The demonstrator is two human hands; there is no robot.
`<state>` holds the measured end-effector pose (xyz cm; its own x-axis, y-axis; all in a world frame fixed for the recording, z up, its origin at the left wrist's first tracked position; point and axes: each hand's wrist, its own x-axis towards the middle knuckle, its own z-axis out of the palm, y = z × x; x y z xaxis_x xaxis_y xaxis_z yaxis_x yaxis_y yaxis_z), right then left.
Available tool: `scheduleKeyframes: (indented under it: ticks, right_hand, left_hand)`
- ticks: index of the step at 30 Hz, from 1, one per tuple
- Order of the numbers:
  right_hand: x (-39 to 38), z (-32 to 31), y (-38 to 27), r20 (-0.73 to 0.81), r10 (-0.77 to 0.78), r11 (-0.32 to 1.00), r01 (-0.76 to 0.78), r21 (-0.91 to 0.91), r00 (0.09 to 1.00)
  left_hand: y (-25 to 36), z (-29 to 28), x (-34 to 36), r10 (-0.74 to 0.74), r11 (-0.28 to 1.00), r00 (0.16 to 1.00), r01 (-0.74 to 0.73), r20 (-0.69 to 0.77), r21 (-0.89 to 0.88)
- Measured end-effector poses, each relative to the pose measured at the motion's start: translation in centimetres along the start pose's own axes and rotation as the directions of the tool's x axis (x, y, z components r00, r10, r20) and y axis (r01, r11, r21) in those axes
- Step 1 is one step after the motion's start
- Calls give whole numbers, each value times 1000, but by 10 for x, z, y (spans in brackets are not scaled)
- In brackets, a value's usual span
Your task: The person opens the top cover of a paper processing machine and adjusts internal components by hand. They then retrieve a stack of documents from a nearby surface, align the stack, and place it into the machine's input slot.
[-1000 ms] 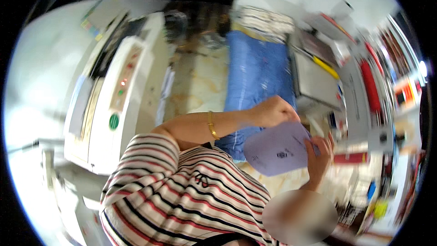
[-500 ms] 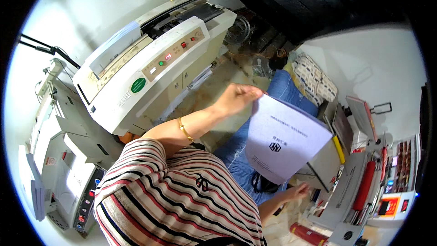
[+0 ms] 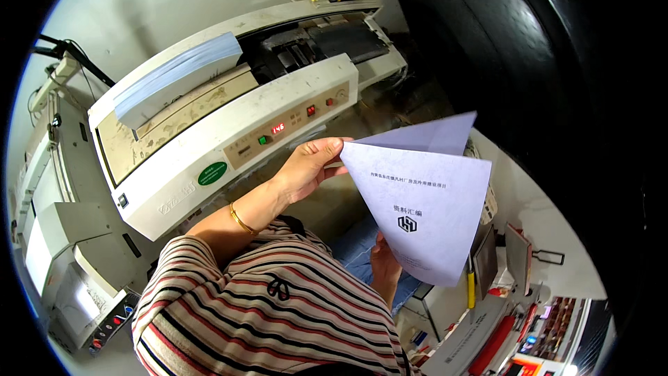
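My left hand [image 3: 316,170] pinches the upper left corner of a folded pale lilac paper cover [image 3: 424,216] between thumb and fingers. The front panel of the cover has dark print and a small black emblem, and its other panel fans out behind. Partly behind the cover's lower left edge is my right hand [image 3: 384,262]. The sheet hides part of its fingers, so whether they grip the paper does not show. Beyond the left hand stands a cream binding machine [image 3: 278,115] with a lit red display and coloured buttons. A thick paper stack [image 3: 181,76] stands upright on it.
On the left is another grey-white machine [image 3: 76,251]. A large black shape [image 3: 515,63] fills the upper right. At lower right are a machine with a red roller [image 3: 494,345], a yellow-handled tool [image 3: 471,285] and a wall-side panel with a handle [image 3: 518,254]. Blue fabric [image 3: 355,251] lies below the cover.
The view has turned toward the binding machine. My left hand has moved left with the cover, which now spreads into two panels. My right hand has come up to the cover's lower edge.
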<state>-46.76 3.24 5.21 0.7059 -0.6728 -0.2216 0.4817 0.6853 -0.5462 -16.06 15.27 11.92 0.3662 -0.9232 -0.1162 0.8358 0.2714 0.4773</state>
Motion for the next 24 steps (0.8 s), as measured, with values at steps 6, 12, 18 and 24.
scheduleKeyframes:
  ticks: [6,12,18,24]
  right_hand:
    - [114,8,-51,-186,110,535,-216,-817,976]
    - [263,36,-104,-54,258,621,-208,-756,965]
    - [431,62,-143,-64,497,500,-346,-794,865]
    - [543,95,-151,-95,651,368,-422,-828,753]
  left_hand:
    - [40,-26,31,157,984,987,-160,-45,-77]
    - [33,-34,76,161,968,976,-185,-146,-171]
    - [23,-24,149,384,899,909,-408,-164,-157]
    - [16,-20,212,503,828,834,-540,-228,-148]
